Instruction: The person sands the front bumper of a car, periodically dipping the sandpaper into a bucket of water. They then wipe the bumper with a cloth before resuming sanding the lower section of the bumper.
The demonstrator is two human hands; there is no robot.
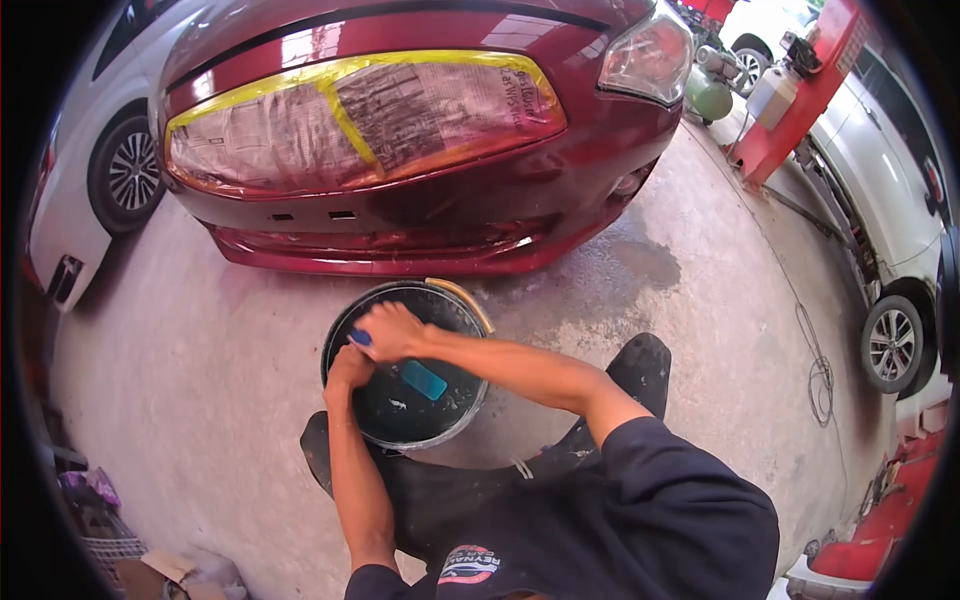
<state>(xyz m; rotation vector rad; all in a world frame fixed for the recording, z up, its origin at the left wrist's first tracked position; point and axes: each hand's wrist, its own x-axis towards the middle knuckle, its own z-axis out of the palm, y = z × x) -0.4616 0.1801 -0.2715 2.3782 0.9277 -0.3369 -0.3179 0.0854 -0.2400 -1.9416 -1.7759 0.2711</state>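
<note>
A round black bucket of dark water stands on the floor between my knees. Over its left side my two hands meet, both with curled fingers. My right hand closes on a small blue thing, perhaps a cloth, of which only a bit shows. Just below it, my left hand is closed against the same spot; whatever is in its fingers is hidden. A teal rectangular block lies in the bucket, to the right of my left hand. Along the far right rim runs a tan strip.
Ahead is a dark red car bumper with a paper-masked grille edged in yellow tape. Wet concrete lies right of the bucket. White cars flank both sides. A cable trails on the right, near a red lift post.
</note>
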